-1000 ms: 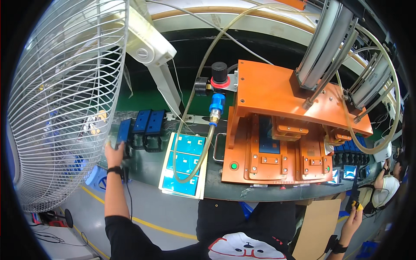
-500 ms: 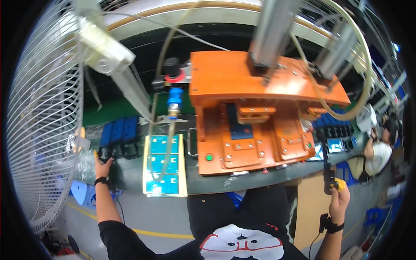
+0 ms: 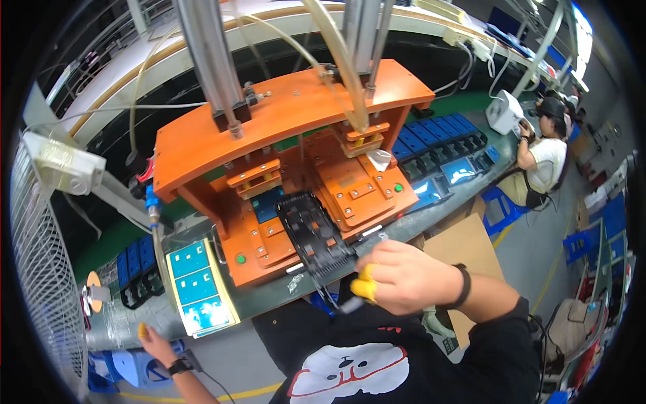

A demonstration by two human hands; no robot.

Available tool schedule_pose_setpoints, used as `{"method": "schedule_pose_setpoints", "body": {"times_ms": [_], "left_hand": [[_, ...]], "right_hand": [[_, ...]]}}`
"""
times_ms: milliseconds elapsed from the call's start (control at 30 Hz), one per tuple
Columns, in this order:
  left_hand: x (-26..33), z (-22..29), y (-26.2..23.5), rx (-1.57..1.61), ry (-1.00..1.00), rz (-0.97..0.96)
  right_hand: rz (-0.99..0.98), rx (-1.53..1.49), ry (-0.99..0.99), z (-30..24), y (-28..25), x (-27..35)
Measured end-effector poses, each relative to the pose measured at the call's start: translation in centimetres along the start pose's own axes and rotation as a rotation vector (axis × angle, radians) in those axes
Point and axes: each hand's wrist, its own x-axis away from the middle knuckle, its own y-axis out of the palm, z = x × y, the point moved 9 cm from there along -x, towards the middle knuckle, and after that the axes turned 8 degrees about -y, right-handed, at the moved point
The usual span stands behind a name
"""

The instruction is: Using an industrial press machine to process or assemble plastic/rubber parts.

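My right hand (image 3: pixel 412 281), with yellow finger covers, is closed on the lower end of a black plastic housing (image 3: pixel 315 232). The housing is tilted in front of the orange press (image 3: pixel 296 111), overlapping its middle in view, and I cannot tell whether they touch. Ribs and cut-outs show on its upward side. By the front edge of the bench, below the blue sheets, my left hand (image 3: pixel 159 349) looks empty, its fingers apart and one tip yellow. A dark blue panel (image 3: pixel 268 205) lies on the press's left fixture.
Blue printed sheets (image 3: pixel 196 279) lie left of the press. Black frames with blue panels stand in rows at left (image 3: pixel 136 261) and right (image 3: pixel 441 138). A white fan cage (image 3: pixel 42 269) borders the left. Another person (image 3: pixel 542 158) sits at far right; cardboard (image 3: pixel 464 246) is nearer.
My view has swung right, so the press appears further left. The right hand has brought the black housing inward to the press's front. My left hand has come away from the black frames at left.
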Motion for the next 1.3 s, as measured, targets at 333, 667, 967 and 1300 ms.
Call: {"method": "schedule_pose_setpoints", "body": {"times_ms": [333, 667, 967, 1300], "left_hand": [[24.3, 20.2, 9.1, -0.424, 0.623, -0.280], [24.2, 20.0, 10.7, -0.364, 0.490, -0.487], [24.5, 20.1, 10.7, -0.350, 0.457, -0.447], [25.1, 20.5, 10.4, -0.322, 0.444, -0.438]], "right_hand": [[-0.134, 0.183, 0.000, 7.9, 8.0, -7.6], [-0.142, 0.077, 0.242, 9.0, 10.2, -7.8], [0.058, -0.202, 0.093, 1.0, 12.2, -9.4], [0.008, -0.385, 0.409, 1.5, 20.7, -9.6]]}}
